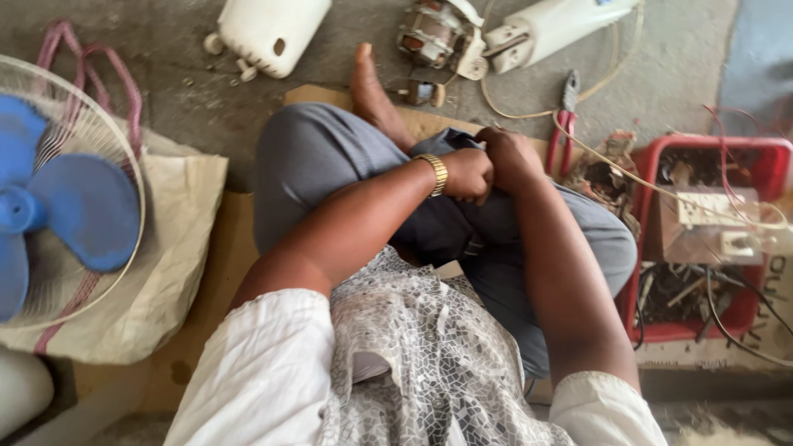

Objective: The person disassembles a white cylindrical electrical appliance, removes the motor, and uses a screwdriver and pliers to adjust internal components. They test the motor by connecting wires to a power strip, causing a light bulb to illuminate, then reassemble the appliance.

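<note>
- While both hands are brought together over the lap, the left hand is seen curled into a closed fist, gold watch on its wrist.
- Right hand is also curled shut, touching the left; knuckles face up.
- What is gripped cannot be told: anything between the fingers is hidden by the hands themselves. Dark trousers lie directly under them.
- Legs are crossed on cardboard; one bare foot points far, toward the parts on the floor.
- Motor with copper windings is placed far centre, just beside a white housing to its right.
- White cover is set far left of the motor.
- Small metal part lies just right of the foot.
- Red-handled pliers are laid on the floor, far right of the hands, near them.
- Red tray sits right, filled with wires and scrap; a white socket strip rests on top.
- A thin pale cord is run from the far parts across to the tray.
- Fan with blue blades and white guard is laid at left on a cloth bag.
</note>
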Demonstrator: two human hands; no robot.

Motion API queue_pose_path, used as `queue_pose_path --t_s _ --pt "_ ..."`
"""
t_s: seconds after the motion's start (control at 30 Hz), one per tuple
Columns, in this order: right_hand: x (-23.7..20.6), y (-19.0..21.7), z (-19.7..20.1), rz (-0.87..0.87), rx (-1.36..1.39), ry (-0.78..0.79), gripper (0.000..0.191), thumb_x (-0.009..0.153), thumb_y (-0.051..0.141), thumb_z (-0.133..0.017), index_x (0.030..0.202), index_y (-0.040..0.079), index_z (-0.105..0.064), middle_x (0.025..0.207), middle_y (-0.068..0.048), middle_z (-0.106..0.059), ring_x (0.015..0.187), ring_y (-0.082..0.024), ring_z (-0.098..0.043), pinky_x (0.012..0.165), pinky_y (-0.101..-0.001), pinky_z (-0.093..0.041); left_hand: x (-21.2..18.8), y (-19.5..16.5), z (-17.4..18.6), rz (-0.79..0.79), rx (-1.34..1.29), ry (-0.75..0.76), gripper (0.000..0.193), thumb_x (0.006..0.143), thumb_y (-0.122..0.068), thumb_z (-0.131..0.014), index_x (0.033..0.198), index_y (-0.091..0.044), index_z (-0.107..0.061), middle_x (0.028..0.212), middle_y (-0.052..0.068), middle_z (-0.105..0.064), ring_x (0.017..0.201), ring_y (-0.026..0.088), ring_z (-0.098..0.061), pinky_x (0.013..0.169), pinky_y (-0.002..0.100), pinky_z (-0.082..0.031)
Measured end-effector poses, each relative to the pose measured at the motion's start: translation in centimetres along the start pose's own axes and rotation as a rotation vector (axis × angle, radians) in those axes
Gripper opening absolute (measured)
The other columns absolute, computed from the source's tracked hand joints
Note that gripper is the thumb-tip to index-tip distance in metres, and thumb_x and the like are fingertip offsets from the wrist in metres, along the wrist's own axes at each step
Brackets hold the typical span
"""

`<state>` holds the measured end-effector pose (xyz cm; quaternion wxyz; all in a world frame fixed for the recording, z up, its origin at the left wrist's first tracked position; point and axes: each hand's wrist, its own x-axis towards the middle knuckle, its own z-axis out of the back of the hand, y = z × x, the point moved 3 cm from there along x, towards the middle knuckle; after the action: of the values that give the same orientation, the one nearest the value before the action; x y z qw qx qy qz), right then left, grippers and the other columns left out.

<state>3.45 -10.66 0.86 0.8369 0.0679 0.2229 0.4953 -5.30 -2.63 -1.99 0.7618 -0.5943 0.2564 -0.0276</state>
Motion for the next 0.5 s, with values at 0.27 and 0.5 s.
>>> queue_pose_path --t_s 0.27,0.5 --pt "0.0 -0.6 -0.5 -0.116 0.053 0.022 0.037 0.084 0.017 -0.073 0.121 0.013 -0.071 0.111 -0.02 -0.073 0.105 -0.041 -0.068 0.088 -0.0501 -0.053 0.1 0.8 -0.4 -0.05 0.028 -0.041 0.019 0.073 -0.009 -0.059 0.071 -0.007 -0.078 0.06 0.01 -0.07 0.051 0.018 -0.067 0.051 0.033 -0.053" --pt "2.1 -3.8 3.2 -0.104 0.114 -0.041 0.042 0.084 0.031 -0.078 0.117 0.006 -0.068 0.097 -0.018 -0.072 0.097 -0.04 -0.067 0.084 -0.0493 -0.052 1.1 1.7 -0.7 -0.148 0.129 -0.084 0.012 0.073 -0.013 -0.065 0.075 -0.011 -0.076 0.074 0.01 -0.075 0.071 0.023 -0.073 0.068 0.037 -0.056"
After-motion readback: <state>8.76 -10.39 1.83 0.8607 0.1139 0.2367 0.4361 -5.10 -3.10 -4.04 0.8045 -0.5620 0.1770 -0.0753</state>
